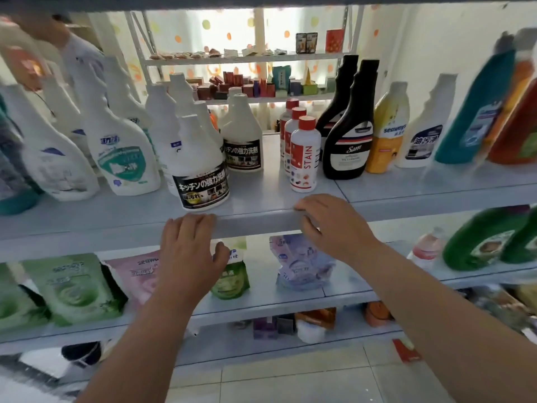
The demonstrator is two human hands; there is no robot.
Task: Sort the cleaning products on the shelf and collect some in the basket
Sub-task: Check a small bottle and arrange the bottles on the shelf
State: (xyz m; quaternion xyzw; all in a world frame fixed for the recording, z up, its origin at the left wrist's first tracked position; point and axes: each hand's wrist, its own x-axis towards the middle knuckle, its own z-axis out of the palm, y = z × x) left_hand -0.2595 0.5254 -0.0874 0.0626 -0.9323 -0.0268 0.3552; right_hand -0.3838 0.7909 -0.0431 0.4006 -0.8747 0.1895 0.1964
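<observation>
Both my hands are at the front lip of the pale blue shelf (pixel 255 221) and hold nothing. My left hand (pixel 190 251) hangs in front of the lip with relaxed fingers. My right hand (pixel 331 222) rests its fingertips on the lip. Just behind them stand a white bottle with a black Japanese label (pixel 199 170) and a white STAIN bottle with a red cap (pixel 303 158). Two dark brown bottles (pixel 347 132) stand to the right. No basket shows.
White spray-type bottles (pixel 122 141) crowd the shelf's left; yellow (pixel 388 132), white, teal and orange bottles fill its right. The lower shelf holds green (pixel 74 286), pink and lilac (pixel 302 263) refill pouches and green jugs (pixel 482 239). Another person stands at the far upper left.
</observation>
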